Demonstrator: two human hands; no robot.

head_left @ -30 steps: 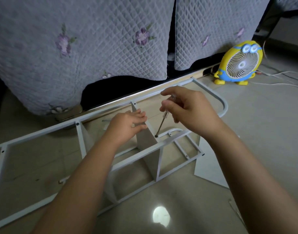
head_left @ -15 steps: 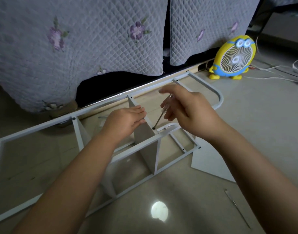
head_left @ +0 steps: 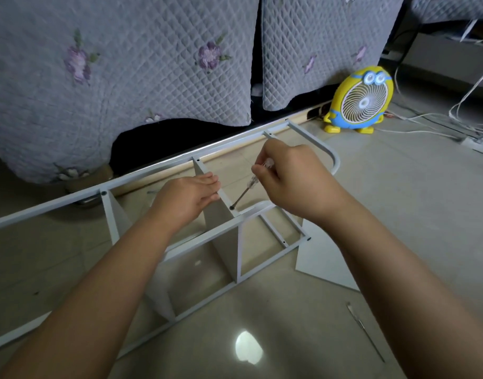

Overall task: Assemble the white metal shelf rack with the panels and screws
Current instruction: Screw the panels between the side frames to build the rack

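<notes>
The white metal shelf rack (head_left: 267, 265) lies on its side on the floor, two side frames joined by upright panels. My left hand (head_left: 189, 196) rests with straight fingers on the top edge of the middle panel (head_left: 225, 242). My right hand (head_left: 289, 177) grips the clear handle of a screwdriver (head_left: 247, 190). Its tip sits on a dark screw (head_left: 232, 207) in the near frame rail, beside that panel. Another panel (head_left: 117, 217) stands further left.
A loose white panel (head_left: 325, 265) lies flat on the floor to the right of the rack. A thin metal tool (head_left: 365, 330) lies at lower right. A yellow fan (head_left: 360, 101) and white cables (head_left: 437, 120) are behind; a quilted cover (head_left: 120, 69) hangs at the back.
My right hand has turned round the screwdriver handle while the tip stays on the screw. My left hand stays on the panel edge. The camera has shifted a little.
</notes>
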